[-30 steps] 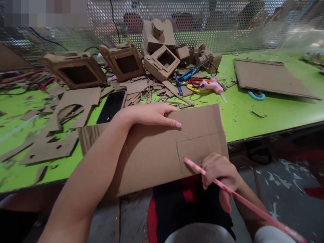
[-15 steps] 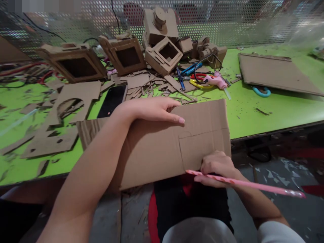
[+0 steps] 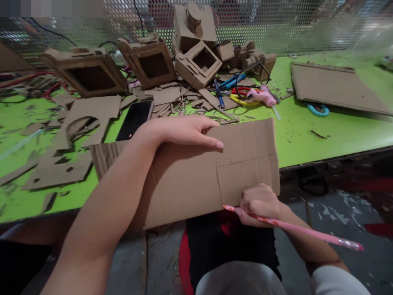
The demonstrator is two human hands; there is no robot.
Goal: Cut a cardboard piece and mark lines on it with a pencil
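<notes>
The left hand (image 3: 181,131) lies open and flat on the light, bendy cardboard (image 3: 196,176); the right hand (image 3: 260,203) grips a pink pencil (image 3: 294,230)

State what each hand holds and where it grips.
Right hand grips the pink pencil near its tip end. Left hand only presses flat on the cardboard sheet.

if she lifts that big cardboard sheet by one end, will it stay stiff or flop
The cardboard sheet probably stays fairly stiff: it overhangs the table edge without sagging. Its ribbed left end looks crushed, so it may bend there. Likely light; the left hand alone steadies it.
</notes>
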